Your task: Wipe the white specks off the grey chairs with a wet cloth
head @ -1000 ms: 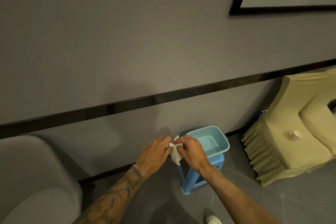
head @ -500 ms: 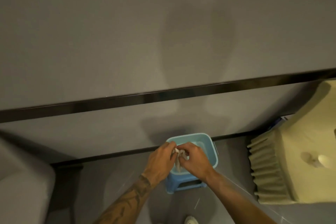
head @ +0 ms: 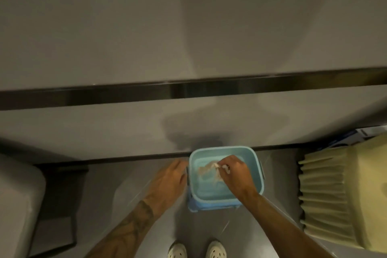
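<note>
A smooth matte grey wall (head: 188,27) is filling the far half of the view, with a glossy dark band (head: 125,95) running straight across it from left to right. Below it, a grey tiled floor (head: 125,184) is lying open between the furniture and the wall's dark skirting. At the near left a grey chair (head: 16,205), upholstered and round-cornered, is standing well apart from the basin. At the right a pale yellow pleated cover (head: 326,195) is hanging in stiff vertical folds. Between them a light blue plastic basin (head: 219,148), square with rounded corners and holding water, is sitting on a blue stool (head: 209,208) close to the wall. The left hand (head: 169,180) is hovering just beside the basin's left rim, fingers loosely extended and holding nothing; blur is hiding whether they touch it. The right hand (head: 236,176) is reaching over the water, fingers curled and pinching the small crumpled white cloth (head: 225,168).
</note>
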